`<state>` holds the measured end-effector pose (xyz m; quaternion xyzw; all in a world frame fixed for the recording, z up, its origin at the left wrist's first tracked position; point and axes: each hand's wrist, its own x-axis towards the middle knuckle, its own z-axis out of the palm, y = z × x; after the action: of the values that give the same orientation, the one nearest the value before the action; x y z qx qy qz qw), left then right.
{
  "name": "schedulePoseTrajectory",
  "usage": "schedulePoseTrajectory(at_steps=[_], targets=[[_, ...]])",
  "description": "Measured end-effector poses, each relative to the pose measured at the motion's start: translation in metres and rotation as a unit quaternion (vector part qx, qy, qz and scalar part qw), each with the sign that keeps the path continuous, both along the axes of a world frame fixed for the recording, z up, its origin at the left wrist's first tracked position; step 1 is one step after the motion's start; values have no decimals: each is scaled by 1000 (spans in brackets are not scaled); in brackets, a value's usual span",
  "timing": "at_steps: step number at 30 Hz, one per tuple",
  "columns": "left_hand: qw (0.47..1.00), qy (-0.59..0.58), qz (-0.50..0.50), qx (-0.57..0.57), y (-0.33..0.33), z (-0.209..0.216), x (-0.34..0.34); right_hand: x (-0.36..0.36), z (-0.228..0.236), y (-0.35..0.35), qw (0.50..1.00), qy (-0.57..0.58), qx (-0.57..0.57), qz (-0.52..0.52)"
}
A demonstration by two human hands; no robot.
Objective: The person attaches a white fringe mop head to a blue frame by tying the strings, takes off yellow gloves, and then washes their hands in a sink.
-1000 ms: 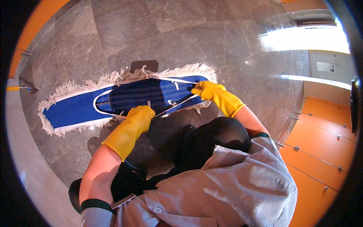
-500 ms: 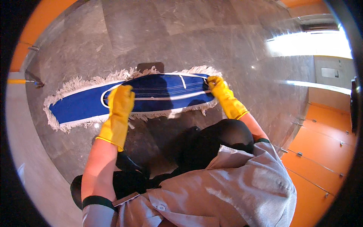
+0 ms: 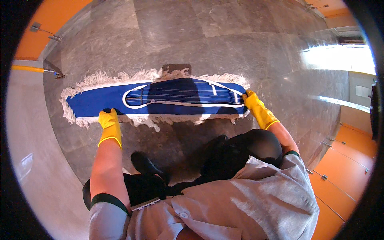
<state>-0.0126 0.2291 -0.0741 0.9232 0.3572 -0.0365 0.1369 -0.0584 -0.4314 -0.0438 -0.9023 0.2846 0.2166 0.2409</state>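
A long dust mop head lies fringe-side down on the grey floor in front of me, its blue backing bordered by off-white yarn. A white-edged opening runs along its middle and right part, with dark, striped material inside. Both my hands wear yellow rubber gloves. My left hand pinches the near edge of the backing, left of the opening. At the right end, my right hand grips the backing by its corner; its fingertips are partly hidden.
Close to my knees, a black shoe stands on the floor. A yellow hose with a fitting sticks out at the left, beside a pale surface. Orange panels with metal hardware line the right; another orange panel is far left.
My left hand has moved from the opening's left end to the near edge, farther left. The opening's white-edged left end now shows fully. My right hand stays at the right end.
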Motion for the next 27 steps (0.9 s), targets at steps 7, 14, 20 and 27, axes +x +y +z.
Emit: schedulePoseTrajectory(at_steps=[7, 14, 20, 27], targets=[[994, 49, 56, 76, -58, 24, -8, 12, 64, 40, 978, 126, 133, 102], [915, -163, -362, -75, -219, 64, 45, 63, 108, 8, 923, 31, -64, 379], [779, -53, -509, -363, -385, 67, 2, 78, 94, 24, 821, 17, -1, 570], [808, 86, -490, -316, -402, 36, -45, 63, 55, 73, 869, 95, 6, 486]])
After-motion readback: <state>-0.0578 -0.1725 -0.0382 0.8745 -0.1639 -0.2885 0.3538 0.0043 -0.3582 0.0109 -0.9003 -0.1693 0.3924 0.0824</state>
